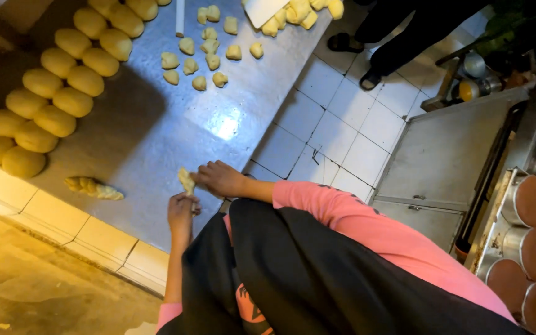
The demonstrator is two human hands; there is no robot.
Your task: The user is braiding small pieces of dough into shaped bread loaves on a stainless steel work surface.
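Both hands meet at the edge of the steel table point(156, 136), and between them is 1 small piece of dough point(187, 180). The left hand point(181, 214) pinches the bottom end of it, fingers closed on it. The right hand point(219, 178) has its fingers curled round the top end. So the piece is held up off the table, stretched a little between the 2 hands.

It looks like the piece is being twisted or pulled into a rope. To do that well, I think the grip should be soft — squeeze too hard and the dough goes flat, pull too fast and it may tear. Both ends want the same gentle turn, so the twist comes out even.

Just to the left of the hands lies 1 twisted dough piece point(93, 188), flat on the table. Further up are 2 long rows of round dough balls point(63, 84), side by side and touching. Near the top sits a bunch of small cut dough bits point(203, 53), a little apart from each other.

The table is shiny and grey, with a bright spot of light on it. Beside it is a white tiled floor point(336, 136) — another person's feet in sandals point(355, 59) stand there. On the right is a tray of round metal tins point(528, 248).
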